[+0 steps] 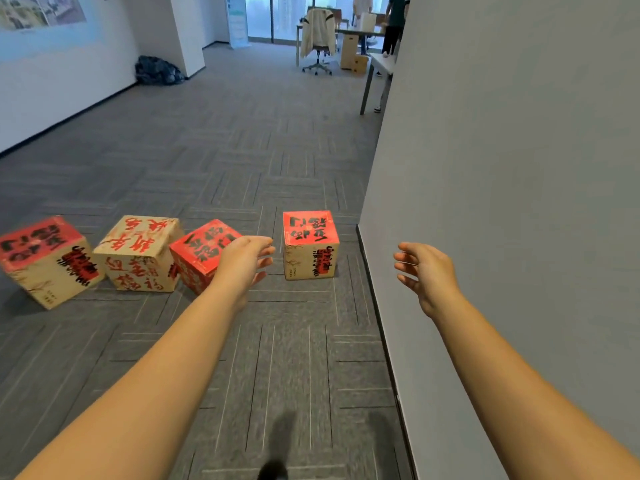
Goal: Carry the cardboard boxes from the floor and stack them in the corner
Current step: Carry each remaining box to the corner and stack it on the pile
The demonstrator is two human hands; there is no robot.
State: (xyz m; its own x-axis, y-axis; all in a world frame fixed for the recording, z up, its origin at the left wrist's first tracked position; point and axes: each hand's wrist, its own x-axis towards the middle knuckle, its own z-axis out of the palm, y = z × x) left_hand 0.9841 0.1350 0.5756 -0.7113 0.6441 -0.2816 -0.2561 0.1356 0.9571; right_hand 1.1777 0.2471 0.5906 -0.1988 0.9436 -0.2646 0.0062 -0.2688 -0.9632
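cardboard boxes sit on the carpet across the middle of the frame: three bunched at left (pixel 48 259) (pixel 140 252) (pixel 204 254), one alone (pixel 309 244) right of centre near the wall (pixel 519 202). my left hand (pixel 244 259) and right hand (pixel 427 271) reach out empty, fingers loosely spread, touching nothing. i judge that if i grab the lone box off-centre it could tip or slip. my left hand covers part of the third box; the boxes' weight and the corner itself i cannot make out.
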